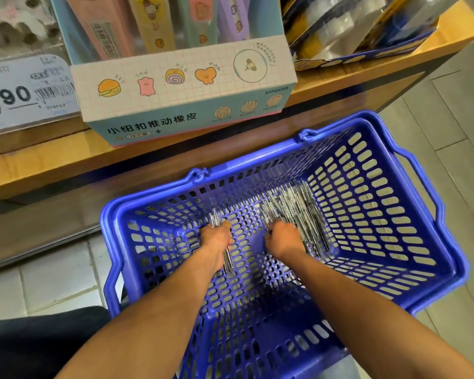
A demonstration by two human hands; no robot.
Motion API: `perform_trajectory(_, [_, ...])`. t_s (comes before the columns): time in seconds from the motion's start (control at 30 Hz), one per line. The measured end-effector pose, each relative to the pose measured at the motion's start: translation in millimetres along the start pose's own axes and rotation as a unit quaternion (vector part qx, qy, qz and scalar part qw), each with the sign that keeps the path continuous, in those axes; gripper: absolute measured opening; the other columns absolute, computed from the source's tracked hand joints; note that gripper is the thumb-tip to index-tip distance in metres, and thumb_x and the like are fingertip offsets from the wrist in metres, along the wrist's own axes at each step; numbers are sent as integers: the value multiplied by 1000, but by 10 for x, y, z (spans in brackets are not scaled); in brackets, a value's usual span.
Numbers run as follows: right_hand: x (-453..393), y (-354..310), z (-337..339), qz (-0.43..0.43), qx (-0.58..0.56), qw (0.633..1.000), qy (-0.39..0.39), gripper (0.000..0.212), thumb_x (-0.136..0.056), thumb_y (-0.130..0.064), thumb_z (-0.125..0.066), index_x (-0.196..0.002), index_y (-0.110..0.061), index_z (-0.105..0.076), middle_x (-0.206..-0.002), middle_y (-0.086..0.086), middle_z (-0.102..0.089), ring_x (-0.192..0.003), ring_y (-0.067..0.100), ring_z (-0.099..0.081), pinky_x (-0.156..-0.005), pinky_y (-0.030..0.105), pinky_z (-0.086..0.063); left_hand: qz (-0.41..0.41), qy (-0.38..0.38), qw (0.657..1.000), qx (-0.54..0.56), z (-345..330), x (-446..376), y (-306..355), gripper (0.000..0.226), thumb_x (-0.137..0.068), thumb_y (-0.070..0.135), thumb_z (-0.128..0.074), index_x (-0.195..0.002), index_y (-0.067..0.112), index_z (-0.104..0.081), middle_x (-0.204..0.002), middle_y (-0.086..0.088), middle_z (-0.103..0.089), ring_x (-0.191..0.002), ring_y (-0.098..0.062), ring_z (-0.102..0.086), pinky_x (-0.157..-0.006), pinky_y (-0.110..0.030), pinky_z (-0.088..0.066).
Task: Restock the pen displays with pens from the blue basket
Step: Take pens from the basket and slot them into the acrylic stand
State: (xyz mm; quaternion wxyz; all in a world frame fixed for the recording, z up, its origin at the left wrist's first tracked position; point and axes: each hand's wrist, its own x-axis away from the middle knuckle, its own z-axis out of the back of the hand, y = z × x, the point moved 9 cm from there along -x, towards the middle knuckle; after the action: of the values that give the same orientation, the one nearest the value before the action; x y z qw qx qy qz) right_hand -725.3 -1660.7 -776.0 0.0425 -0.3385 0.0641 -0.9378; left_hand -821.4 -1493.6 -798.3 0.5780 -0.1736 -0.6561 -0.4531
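Both hands were down inside the blue basket (411, 214), which sat on the floor just in front of the wooden shelf (340, 86). The left hand (216, 236) was curled round a small bundle of clear pens (227, 258), ends sticking out past the fist on both sides, long axis running roughly toward and away from the shelf. The right hand (282, 239) was on the near-left end of the loose pen pile (298, 214), fingers bent down among them; couldn't tell whether it actually had a grip or was just raking, since the fingertips were hidden by the knuckles. That pile lay on the basket floor toward the basket's right wall, fanning out beyond the right hand and to its right, pens more or less parallel, pointing toward the shelf w/ a slight rightward lean. So the right hand was clearly the nearer one for the next grab; left was well apart from the pile, near the basket's left wall. Pens looked slim, transparent barrels w/ dark insides, glinting, hard to count. On the shelf behind the basket stood a pastel eraser display box (184, 88), w/ a price tag (25, 91) to its left; no pen display in view.
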Motion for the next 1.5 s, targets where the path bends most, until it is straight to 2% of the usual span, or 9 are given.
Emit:
perform_trajectory(0.27, [22, -17, -275, 6, 119, 991, -53, 21, -97, -10, -51, -115, -3, -58, -105, 12, -68, -91, 22, -66, -70, 25, -50, -2, -13, 1000, -1, -12, -8, -12, 61, -98, 17, -62, -151, 4, -34, -78, -7, -58, -59, -15, -46, -72, -36, -48])
perform_trajectory(0.47, [116, -432, -215, 109, -160, 975, -110, 9, -91, -22, -63, -90, -14, -63, -79, 0, -66, -75, 18, -64, -79, 32, -55, -9, -11, 1000, 1, -52, -62, -40, 81, -87, 26, -76, -150, 2, -32, -93, -6, -65, -68, -14, -55, -108, -46, -45])
perform_trajectory(0.6, [239, -649, -180, 144, -279, 940, -134, 11, -90, -23, -67, -91, -13, -63, -66, -8, -63, -56, 6, -62, -60, 21, -51, -19, -45, 999, 9, -111, -25, -13, 99, -84, 31, -79, -157, 8, -16, -148, -18, -48, -125, -31, -55, -113, -47, -39])
perform_trajectory(0.73, [180, -607, -188, 119, -357, 914, -155, 13, -88, -23, -70, -90, -11, -66, -69, -5, -68, -57, 10, -63, -59, 22, -54, -7, -30, 1000, 7, -71, -69, -48, 70, -93, 24, -69, -149, 2, -33, -119, -18, -66, -106, -30, -65, -99, -45, -50])
perform_trajectory(0.83, [7, -265, -75, 54, -233, 969, -61, 11, -94, -21, -62, -97, -11, -65, -87, 8, -72, -77, 19, -68, -78, 35, -58, 7, -14, 1000, -4, -33, -84, -89, 61, -95, 23, -67, -145, -1, -39, -76, -8, -56, -71, -19, -54, -99, -47, -51])
perform_trajectory(1.03, [-35, 51, -5, 13, 60, 998, 21, 19, -97, -10, -52, -116, -7, -49, -101, 11, -68, -87, 24, -63, -75, 30, -49, 15, -12, 1000, -14, -23, -85, -131, 60, -94, 21, -68, -143, -1, -43, -70, -6, -53, -62, -16, -51, -102, -50, -48])
perform_trajectory(1.17, [-22, 8, -135, 23, 125, 992, 2, 20, -95, -4, -52, -115, -4, -53, -102, 10, -69, -89, 21, -66, -71, 25, -50, 6, -21, 1000, -11, -31, -65, -98, 50, -92, 14, -70, -135, -1, -51, -78, -6, -58, -63, -16, -53, -67, -35, -52])
perform_trajectory(1.37, [-29, -128, -206, 35, -68, 995, -71, 13, -93, -23, -60, -93, -10, -63, -87, 7, -67, -78, 22, -63, -74, 28, -53, 3, -23, 999, -27, -62, -73, -118, 66, -85, 20, -78, -140, 2, -46, -98, -8, -66, -83, -20, -61, -97, -41, -51])
perform_trajectory(1.5, [148, -450, -277, 94, -287, 933, -195, 9, -90, -22, -66, -86, -18, -60, -62, -3, -66, -57, 9, -63, -64, 27, -54, 8, -47, 999, -6, -112, -38, -104, 93, -75, 36, -85, -147, 7, -35, -130, -16, -62, -114, -32, -62, -107, -55, -44])
